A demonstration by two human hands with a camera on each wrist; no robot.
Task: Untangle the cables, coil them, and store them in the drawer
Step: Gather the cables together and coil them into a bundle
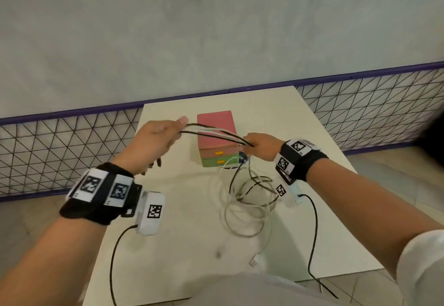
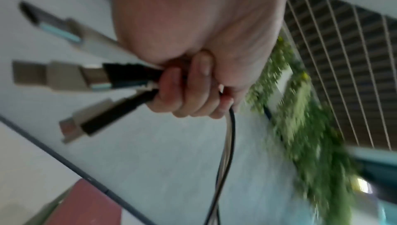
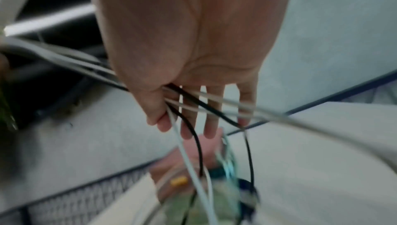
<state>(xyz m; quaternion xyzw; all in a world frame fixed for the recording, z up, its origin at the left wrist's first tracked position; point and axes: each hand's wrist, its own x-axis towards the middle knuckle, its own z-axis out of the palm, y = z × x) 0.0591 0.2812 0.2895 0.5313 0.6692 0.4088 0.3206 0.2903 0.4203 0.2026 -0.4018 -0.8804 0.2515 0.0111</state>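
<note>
- Head view — The left hand point(image 1: 153, 137) was clamped on one end of a bundle of black and white cables point(image 1: 216, 133), and the right hand point(image 1: 260, 145) took the same strands a short way along, so a taut span hung in the air above the pink-topped drawer unit point(image 1: 216, 135). The rest of the cables lay in a loose tangle point(image 1: 247, 200) on the white worktop point(image 1: 182, 233), just in front of the unit; a connector point(image 1: 253, 263) lay near the front edge. Both drawers, each with a yellow pull, looked closed. Risk: if the hands drew further apart while the loops below were crossed, the tangle would likely cinch into a knot rather than open.
- Left wrist view — The fingers point(image 2: 189, 91) were curled tightly round the cable ends, with several USB-type plugs point(image 2: 71, 75) fanned out beyond the fist. Risk: held as one bunch, the leads were not being separated; a hard pull would strain the joints where wire meets plug.
- Right wrist view — The right hand's fingers point(image 3: 187, 126) were nearly straight and spread, the strands point(image 3: 193, 103) threaded between them and only lightly caught against the thumb — a guide more than a clamp. Risk: a strand could slip out and drop back onto the heap, or a trailing loop could snag the drawer unit point(image 3: 178, 181) below and drag it. The picture was blurred, so which strand passed between which fingers cannot be told.
</note>
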